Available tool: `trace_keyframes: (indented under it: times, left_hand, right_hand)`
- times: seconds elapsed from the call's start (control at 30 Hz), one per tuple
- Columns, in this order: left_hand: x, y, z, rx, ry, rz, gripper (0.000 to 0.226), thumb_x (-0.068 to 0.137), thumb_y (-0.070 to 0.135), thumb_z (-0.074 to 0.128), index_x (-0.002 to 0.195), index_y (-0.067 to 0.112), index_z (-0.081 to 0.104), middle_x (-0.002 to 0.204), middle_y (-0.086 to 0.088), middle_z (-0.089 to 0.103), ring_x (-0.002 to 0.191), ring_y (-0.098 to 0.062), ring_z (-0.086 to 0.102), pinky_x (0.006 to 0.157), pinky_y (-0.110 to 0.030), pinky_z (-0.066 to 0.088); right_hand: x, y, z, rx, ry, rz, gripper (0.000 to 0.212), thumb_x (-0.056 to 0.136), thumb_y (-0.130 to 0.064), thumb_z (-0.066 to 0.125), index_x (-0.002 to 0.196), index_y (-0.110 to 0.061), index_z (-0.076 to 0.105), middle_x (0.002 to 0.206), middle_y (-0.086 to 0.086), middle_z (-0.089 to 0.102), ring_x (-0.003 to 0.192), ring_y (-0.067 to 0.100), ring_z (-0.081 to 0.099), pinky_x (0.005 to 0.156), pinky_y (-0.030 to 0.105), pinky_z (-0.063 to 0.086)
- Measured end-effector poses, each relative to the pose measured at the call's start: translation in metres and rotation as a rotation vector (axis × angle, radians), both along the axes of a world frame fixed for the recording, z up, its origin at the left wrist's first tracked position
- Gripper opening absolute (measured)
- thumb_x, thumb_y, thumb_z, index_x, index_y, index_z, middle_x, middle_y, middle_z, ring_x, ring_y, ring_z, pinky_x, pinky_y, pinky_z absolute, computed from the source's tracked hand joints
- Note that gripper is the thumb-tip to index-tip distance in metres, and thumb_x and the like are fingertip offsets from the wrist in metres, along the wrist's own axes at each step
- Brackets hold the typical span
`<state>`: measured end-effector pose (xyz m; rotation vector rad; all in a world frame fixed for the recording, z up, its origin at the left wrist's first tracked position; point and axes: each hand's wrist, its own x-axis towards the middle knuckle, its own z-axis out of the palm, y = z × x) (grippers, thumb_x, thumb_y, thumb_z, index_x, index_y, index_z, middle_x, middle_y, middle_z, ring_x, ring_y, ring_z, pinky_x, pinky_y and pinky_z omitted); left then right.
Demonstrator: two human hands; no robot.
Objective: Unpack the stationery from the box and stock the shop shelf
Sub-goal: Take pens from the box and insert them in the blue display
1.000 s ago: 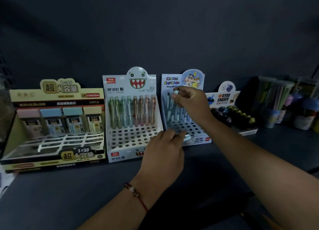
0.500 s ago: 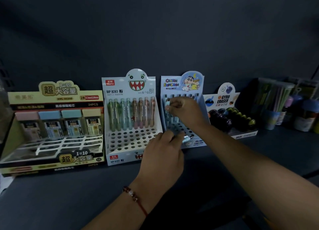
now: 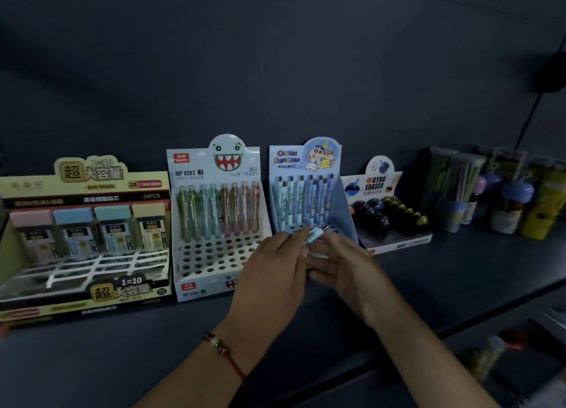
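A blue cartoon display box (image 3: 306,159) stands on the dark shelf (image 3: 459,273), with several pale blue pens (image 3: 301,199) upright in its back rows. In front of it, my left hand (image 3: 275,273) grips a pale mint pen (image 3: 315,235) whose dark tip points up and to the right. My right hand (image 3: 346,266) meets it from the right, with thumb and fingers closed on the same pen. Both hands hide the front holes of the box.
A white monster-face pen box (image 3: 214,168) with many empty holes stands to the left, and a yellow lead-refill box (image 3: 85,187) stands further left. A gyro eraser box (image 3: 386,211) and clear tubes of stationery (image 3: 453,187) stand on the right. The shelf's front edge runs below my wrists.
My right hand left the back rows of the blue box and came down to my left hand. The pen it carried now stands in the box. The left hand rose slightly.
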<state>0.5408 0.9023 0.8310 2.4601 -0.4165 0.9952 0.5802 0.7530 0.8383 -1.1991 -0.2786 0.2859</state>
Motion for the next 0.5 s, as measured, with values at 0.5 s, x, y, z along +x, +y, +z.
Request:
trace_keyframes:
  times: [0.5]
  left_hand:
    - [-0.009,-0.002,0.003,0.197,-0.006,0.056,0.037,0.092,0.027,0.060,0.129,0.021,0.059,0.113,0.000,0.056,0.096,-0.020,0.059,0.081,-0.036,0.050]
  right_hand:
    - [0.008,-0.016,0.012,0.088,-0.139,-0.234,0.019,0.095,-0.008,0.057,0.103,-0.016,0.072,0.089,0.002,0.074,0.079,0.014,0.067,0.065,0.021,0.055]
